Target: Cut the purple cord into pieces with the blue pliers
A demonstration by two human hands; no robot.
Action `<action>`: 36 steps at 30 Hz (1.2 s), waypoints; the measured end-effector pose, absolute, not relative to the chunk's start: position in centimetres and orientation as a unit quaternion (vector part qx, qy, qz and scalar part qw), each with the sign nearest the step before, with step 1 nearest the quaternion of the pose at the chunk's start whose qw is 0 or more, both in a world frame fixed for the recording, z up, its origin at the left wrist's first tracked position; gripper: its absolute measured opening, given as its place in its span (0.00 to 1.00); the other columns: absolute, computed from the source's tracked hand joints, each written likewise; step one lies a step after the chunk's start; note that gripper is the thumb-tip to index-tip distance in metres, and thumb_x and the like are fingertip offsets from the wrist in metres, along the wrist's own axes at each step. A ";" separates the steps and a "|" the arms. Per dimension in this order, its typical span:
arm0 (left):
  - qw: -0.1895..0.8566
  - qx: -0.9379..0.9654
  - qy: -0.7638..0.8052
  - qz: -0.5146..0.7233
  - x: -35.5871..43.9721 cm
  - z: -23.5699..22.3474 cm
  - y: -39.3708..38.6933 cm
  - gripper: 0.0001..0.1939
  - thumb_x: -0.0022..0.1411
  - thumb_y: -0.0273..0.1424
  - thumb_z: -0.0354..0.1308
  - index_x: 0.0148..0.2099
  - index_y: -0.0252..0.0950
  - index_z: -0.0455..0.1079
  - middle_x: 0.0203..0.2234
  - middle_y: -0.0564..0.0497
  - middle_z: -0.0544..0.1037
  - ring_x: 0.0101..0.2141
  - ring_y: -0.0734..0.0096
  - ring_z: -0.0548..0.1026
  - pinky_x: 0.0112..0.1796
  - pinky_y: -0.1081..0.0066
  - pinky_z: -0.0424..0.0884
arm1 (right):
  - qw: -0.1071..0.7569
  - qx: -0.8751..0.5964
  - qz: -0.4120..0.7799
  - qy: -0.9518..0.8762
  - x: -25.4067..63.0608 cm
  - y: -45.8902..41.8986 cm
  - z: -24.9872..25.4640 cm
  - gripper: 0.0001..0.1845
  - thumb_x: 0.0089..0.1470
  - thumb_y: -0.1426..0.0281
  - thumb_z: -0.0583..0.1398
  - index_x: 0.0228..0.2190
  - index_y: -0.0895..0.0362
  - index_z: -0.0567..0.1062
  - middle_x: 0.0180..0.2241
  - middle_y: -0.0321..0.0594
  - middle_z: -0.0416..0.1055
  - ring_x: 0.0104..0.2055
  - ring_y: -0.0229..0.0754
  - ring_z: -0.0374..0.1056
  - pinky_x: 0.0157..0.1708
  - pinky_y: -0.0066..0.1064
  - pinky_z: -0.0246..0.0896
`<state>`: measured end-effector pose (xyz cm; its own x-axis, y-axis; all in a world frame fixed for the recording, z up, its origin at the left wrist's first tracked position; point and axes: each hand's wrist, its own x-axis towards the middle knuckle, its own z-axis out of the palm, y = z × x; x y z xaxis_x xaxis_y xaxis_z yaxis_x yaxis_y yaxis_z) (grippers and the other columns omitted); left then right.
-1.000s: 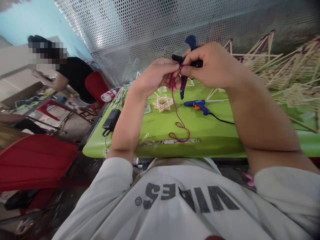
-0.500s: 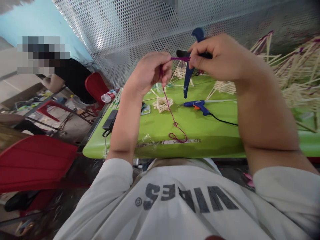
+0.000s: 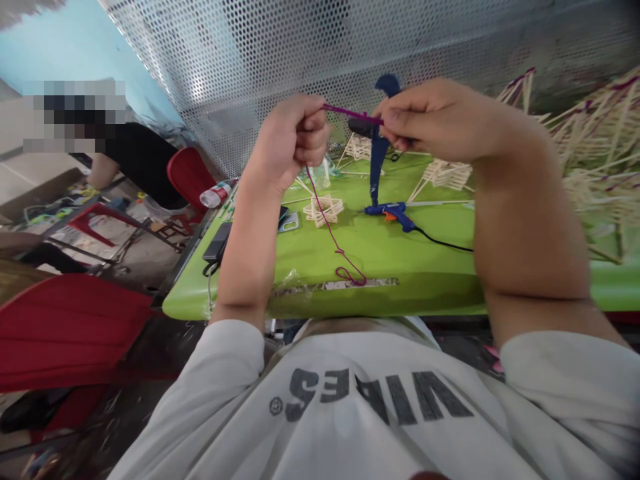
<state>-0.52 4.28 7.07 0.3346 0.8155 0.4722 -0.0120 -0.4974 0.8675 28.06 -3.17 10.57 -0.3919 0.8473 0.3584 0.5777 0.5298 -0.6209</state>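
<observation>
A purple string (image 3: 350, 113) is stretched between my two hands above the table. My left hand (image 3: 295, 137) is closed on one end, its fingers curled into the palm. From below it, the string's loose tail hangs slanting down to a small loop near the table's front edge. My right hand (image 3: 420, 120) pinches the other end of the taut part. At its fingers is a blue tool (image 3: 377, 167) with a hooked top and a tapered lower end, partly covered by the hand. Whether the fingers grip this tool is hidden.
On the green table (image 3: 310, 303) lie a blue glue gun (image 3: 393, 212) with a black cord, a star-shaped stick frame (image 3: 323, 210) and a black adapter (image 3: 217, 243). More stick structures (image 3: 595, 147) stand at right. A plastic bottle (image 3: 215, 195), red chair (image 3: 65, 333) and seated person (image 3: 140, 163) are at left.
My left hand has moved slightly left and its fingers have curled tighter. The string between my hands is longer. My right hand and the blue tool have dropped a little.
</observation>
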 end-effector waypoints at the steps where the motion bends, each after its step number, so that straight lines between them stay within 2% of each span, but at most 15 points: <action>1: 0.409 0.700 0.283 0.513 -0.3 7.3 3.9 0.43 0.80 0.79 0.57 0.32 0.50 0.52 0.28 0.57 0.46 0.27 0.62 0.58 0.35 0.53 0.71 | 0.328 -0.442 0.204 -0.810 28.0 -3.1 10.6 0.22 0.69 0.47 0.67 0.28 0.46 0.76 0.31 0.38 0.70 0.35 0.46 0.56 0.44 0.45 0.52; 4: 0.395 0.690 0.262 0.547 0.4 8.0 2.4 0.41 0.85 0.75 0.53 0.33 0.48 0.51 0.32 0.52 0.57 0.31 0.62 0.64 0.41 0.53 0.74 | 0.331 -0.429 0.206 -0.815 28.1 -2.9 10.5 0.20 0.69 0.51 0.67 0.28 0.47 0.76 0.30 0.37 0.69 0.35 0.44 0.57 0.44 0.45 0.52; 7: 0.352 0.690 0.254 0.579 1.5 8.4 1.1 0.42 0.85 0.75 0.53 0.33 0.47 0.50 0.36 0.46 0.68 0.40 0.55 0.75 0.44 0.53 0.77 | 0.336 -0.405 0.202 -0.826 28.4 -2.2 10.1 0.18 0.72 0.56 0.67 0.29 0.47 0.77 0.30 0.35 0.69 0.34 0.43 0.59 0.43 0.44 0.51; 10: 0.321 0.678 0.244 0.614 2.3 8.5 0.1 0.42 0.84 0.75 0.52 0.32 0.48 0.51 0.47 0.41 0.83 0.53 0.48 0.82 0.47 0.54 0.81 | 0.329 -0.411 0.194 -0.828 28.7 -1.5 9.6 0.18 0.75 0.60 0.66 0.30 0.47 0.79 0.29 0.32 0.68 0.32 0.42 0.57 0.41 0.44 0.51; 13: 0.355 0.660 0.212 0.628 2.4 8.6 -0.5 0.40 0.89 0.67 0.56 0.31 0.47 0.53 0.58 0.42 0.90 0.62 0.51 0.86 0.48 0.60 0.84 | 0.324 -0.414 0.198 -0.827 28.7 -1.2 9.4 0.18 0.76 0.61 0.66 0.30 0.47 0.78 0.29 0.31 0.69 0.33 0.42 0.58 0.42 0.44 0.50; 16: 0.418 0.651 0.171 0.610 2.2 8.8 -0.7 0.33 0.96 0.48 0.53 0.32 0.44 0.58 0.52 0.43 0.89 0.59 0.61 0.89 0.54 0.67 0.85 | 0.318 -0.403 0.213 -0.831 28.6 -1.2 9.2 0.17 0.77 0.61 0.66 0.32 0.48 0.79 0.31 0.31 0.70 0.35 0.41 0.58 0.43 0.43 0.50; 18: 0.452 0.636 0.156 0.606 2.2 9.1 -1.0 0.34 1.00 0.44 0.47 0.32 0.43 0.58 0.43 0.45 0.83 0.52 0.66 0.89 0.55 0.69 0.85 | 0.313 -0.401 0.220 -0.832 28.5 -0.9 9.2 0.18 0.80 0.61 0.65 0.33 0.48 0.79 0.32 0.32 0.71 0.35 0.41 0.59 0.43 0.42 0.50; 20: 0.478 0.615 0.145 0.610 2.4 9.4 -1.5 0.38 1.02 0.44 0.43 0.30 0.44 0.59 0.34 0.48 0.76 0.43 0.67 0.87 0.50 0.70 0.86 | 0.304 -0.405 0.217 -0.834 28.5 -0.5 9.2 0.19 0.82 0.63 0.65 0.33 0.49 0.78 0.31 0.32 0.71 0.34 0.41 0.58 0.41 0.41 0.51; 24: 0.526 0.564 0.115 0.627 2.8 10.1 -2.8 0.43 1.02 0.33 0.31 0.28 0.42 0.65 0.28 0.51 0.68 0.33 0.71 0.83 0.43 0.73 0.84 | 0.277 -0.421 0.209 -0.838 28.6 0.3 9.4 0.21 0.85 0.69 0.64 0.33 0.51 0.79 0.29 0.33 0.70 0.30 0.42 0.58 0.36 0.42 0.51; 26: 0.537 0.549 0.095 0.633 2.8 10.2 -3.0 0.44 1.03 0.34 0.31 0.29 0.40 0.66 0.28 0.52 0.67 0.32 0.72 0.82 0.41 0.75 0.83 | 0.277 -0.427 0.213 -0.834 28.6 0.3 9.6 0.21 0.85 0.71 0.64 0.33 0.52 0.79 0.29 0.34 0.70 0.30 0.42 0.58 0.35 0.42 0.52; 30: 0.509 0.572 0.056 0.641 2.9 9.3 -1.3 0.39 1.03 0.46 0.47 0.33 0.41 0.72 0.32 0.50 0.69 0.35 0.68 0.82 0.44 0.71 0.85 | 0.280 -0.434 0.227 -0.826 28.6 0.0 9.7 0.22 0.86 0.72 0.64 0.33 0.52 0.78 0.30 0.35 0.71 0.32 0.42 0.58 0.35 0.42 0.52; 31: 0.477 0.579 0.043 0.660 2.9 8.9 -0.6 0.37 1.01 0.52 0.53 0.33 0.43 0.72 0.32 0.50 0.69 0.36 0.65 0.81 0.43 0.70 0.84 | 0.280 -0.433 0.231 -0.825 28.6 -0.1 9.7 0.23 0.86 0.71 0.64 0.32 0.52 0.78 0.30 0.36 0.71 0.32 0.42 0.59 0.35 0.41 0.52; 33: 0.417 0.614 0.039 0.669 2.7 8.3 1.1 0.35 0.93 0.62 0.63 0.35 0.46 0.73 0.34 0.48 0.71 0.40 0.59 0.82 0.47 0.65 0.86 | 0.279 -0.430 0.235 -0.826 28.6 -0.1 9.7 0.24 0.87 0.71 0.64 0.32 0.52 0.78 0.31 0.36 0.71 0.32 0.42 0.59 0.36 0.41 0.52; 36: 0.347 0.674 0.069 0.649 1.6 7.9 3.3 0.34 0.86 0.70 0.65 0.38 0.49 0.75 0.39 0.45 0.74 0.48 0.50 0.85 0.57 0.54 0.88 | 0.276 -0.433 0.238 -0.824 28.6 -0.3 9.8 0.25 0.88 0.70 0.63 0.31 0.52 0.77 0.30 0.35 0.70 0.32 0.41 0.57 0.35 0.42 0.51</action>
